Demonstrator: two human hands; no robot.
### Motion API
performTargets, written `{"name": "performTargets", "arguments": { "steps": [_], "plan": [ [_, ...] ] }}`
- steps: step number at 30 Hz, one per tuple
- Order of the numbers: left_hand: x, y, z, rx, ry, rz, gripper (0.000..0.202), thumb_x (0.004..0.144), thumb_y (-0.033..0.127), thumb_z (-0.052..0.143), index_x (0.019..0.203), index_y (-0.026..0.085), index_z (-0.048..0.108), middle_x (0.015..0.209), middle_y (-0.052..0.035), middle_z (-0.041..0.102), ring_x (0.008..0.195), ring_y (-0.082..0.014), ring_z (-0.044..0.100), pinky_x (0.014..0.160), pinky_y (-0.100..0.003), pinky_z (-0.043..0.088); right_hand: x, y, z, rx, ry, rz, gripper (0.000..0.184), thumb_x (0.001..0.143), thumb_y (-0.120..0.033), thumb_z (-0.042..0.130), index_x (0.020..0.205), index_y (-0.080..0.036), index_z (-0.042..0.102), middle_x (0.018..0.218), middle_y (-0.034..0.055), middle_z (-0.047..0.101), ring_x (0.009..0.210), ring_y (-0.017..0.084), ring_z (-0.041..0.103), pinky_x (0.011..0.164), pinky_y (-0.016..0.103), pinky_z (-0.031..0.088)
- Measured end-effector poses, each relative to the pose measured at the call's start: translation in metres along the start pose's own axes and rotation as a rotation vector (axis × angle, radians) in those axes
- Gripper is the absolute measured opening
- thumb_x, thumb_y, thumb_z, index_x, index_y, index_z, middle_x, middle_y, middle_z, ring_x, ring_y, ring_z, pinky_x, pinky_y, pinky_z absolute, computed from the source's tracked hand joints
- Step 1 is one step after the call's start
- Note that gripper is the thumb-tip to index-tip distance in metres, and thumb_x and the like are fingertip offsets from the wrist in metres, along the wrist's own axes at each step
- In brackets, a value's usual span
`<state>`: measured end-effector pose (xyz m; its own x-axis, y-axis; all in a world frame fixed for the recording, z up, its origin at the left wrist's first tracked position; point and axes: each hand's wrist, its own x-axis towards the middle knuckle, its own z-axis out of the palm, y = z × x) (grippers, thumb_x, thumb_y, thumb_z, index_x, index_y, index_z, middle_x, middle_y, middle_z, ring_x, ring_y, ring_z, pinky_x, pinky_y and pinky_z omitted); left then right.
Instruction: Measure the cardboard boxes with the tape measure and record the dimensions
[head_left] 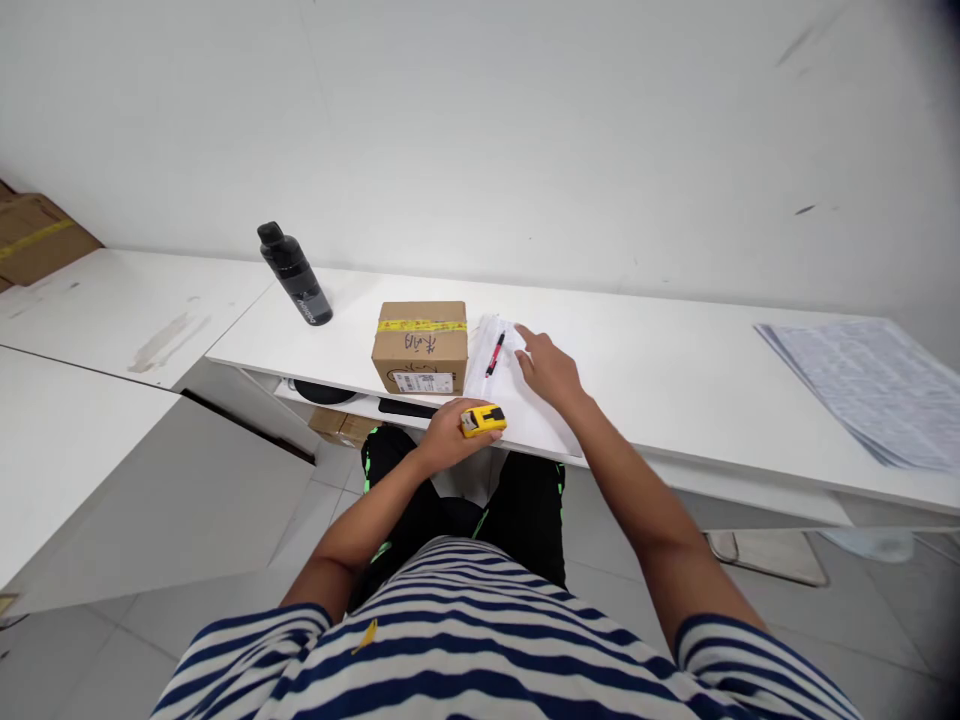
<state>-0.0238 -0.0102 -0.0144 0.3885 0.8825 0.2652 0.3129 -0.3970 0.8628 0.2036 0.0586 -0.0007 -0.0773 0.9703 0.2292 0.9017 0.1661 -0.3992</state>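
Note:
My left hand (448, 437) is wrapped round a yellow and black tape measure (484, 420) at the front edge of the white desk (675, 380). My right hand (551, 370) reaches over some white paper sheets (536, 420), its fingers apart and holding nothing. A red and black pen (495, 355) lies on the sheets, just left of my right fingertips. Beside the paper, on its left, sits a taped cardboard box (420, 350) with handwriting on top and a white label on the side facing me.
A black bottle (296, 275) stands left of the box. Printed sheets (877, 390) lie at the desk's right end. A shelf under the desktop holds dark items. More cardboard boxes (37, 235) sit at far left, and a white wall rises behind.

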Motion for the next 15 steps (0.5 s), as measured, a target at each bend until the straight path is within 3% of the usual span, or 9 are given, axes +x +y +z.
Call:
{"name": "performTargets", "arguments": {
  "steps": [3, 6, 9, 12, 15],
  "plan": [
    [0.029, -0.011, 0.003, 0.125, -0.162, 0.025, 0.044, 0.077, 0.05, 0.077, 0.112, 0.025, 0.07, 0.119, -0.0074, 0.073, 0.115, -0.026, 0.067, 0.104, -0.041, 0.051, 0.052, 0.016, 0.017, -0.166, -0.212, -0.083, 0.049, 0.101, -0.028, 0.037, 0.148, -0.024, 0.049, 0.124, 0.0157, 0.065, 0.093, 0.025, 0.065, 0.073, 0.033, 0.046],
    [0.044, -0.019, 0.012, 0.216, -0.138, -0.147, 0.044, 0.076, 0.055, 0.076, 0.107, 0.025, 0.069, 0.107, -0.0052, 0.075, 0.107, -0.0266, 0.069, 0.096, -0.038, 0.053, 0.071, 0.02, 0.034, -0.142, -0.236, -0.138, 0.037, 0.099, -0.029, 0.045, 0.132, -0.025, 0.062, 0.118, 0.0116, 0.07, 0.094, 0.022, 0.065, 0.074, 0.03, 0.044],
    [0.045, -0.022, 0.02, 0.236, -0.037, -0.257, 0.044, 0.076, 0.062, 0.073, 0.1, 0.025, 0.068, 0.093, -0.0018, 0.075, 0.092, -0.0236, 0.07, 0.084, -0.034, 0.054, 0.066, 0.026, 0.037, -0.112, -0.163, -0.111, 0.035, 0.1, -0.032, 0.043, 0.128, -0.021, 0.061, 0.114, 0.0127, 0.072, 0.091, 0.023, 0.065, 0.074, 0.031, 0.044],
    [0.042, -0.022, 0.022, 0.244, -0.023, -0.245, 0.042, 0.076, 0.063, 0.072, 0.096, 0.026, 0.067, 0.091, -0.0005, 0.075, 0.087, -0.0217, 0.07, 0.079, -0.031, 0.053, 0.052, 0.031, 0.034, -0.04, 0.002, -0.003, 0.041, 0.104, -0.034, 0.024, 0.129, -0.019, 0.052, 0.113, 0.0136, 0.07, 0.089, 0.022, 0.065, 0.075, 0.033, 0.046],
    [0.042, -0.023, 0.02, 0.276, -0.056, -0.215, 0.044, 0.078, 0.064, 0.07, 0.101, 0.026, 0.067, 0.095, -0.0007, 0.075, 0.09, -0.0221, 0.07, 0.08, -0.031, 0.052, 0.038, 0.032, 0.039, 0.319, 0.2, 0.157, 0.042, 0.099, -0.057, 0.034, 0.108, -0.022, 0.054, 0.089, 0.0055, 0.068, 0.078, 0.02, 0.06, 0.073, 0.032, 0.047]
  ]
}}
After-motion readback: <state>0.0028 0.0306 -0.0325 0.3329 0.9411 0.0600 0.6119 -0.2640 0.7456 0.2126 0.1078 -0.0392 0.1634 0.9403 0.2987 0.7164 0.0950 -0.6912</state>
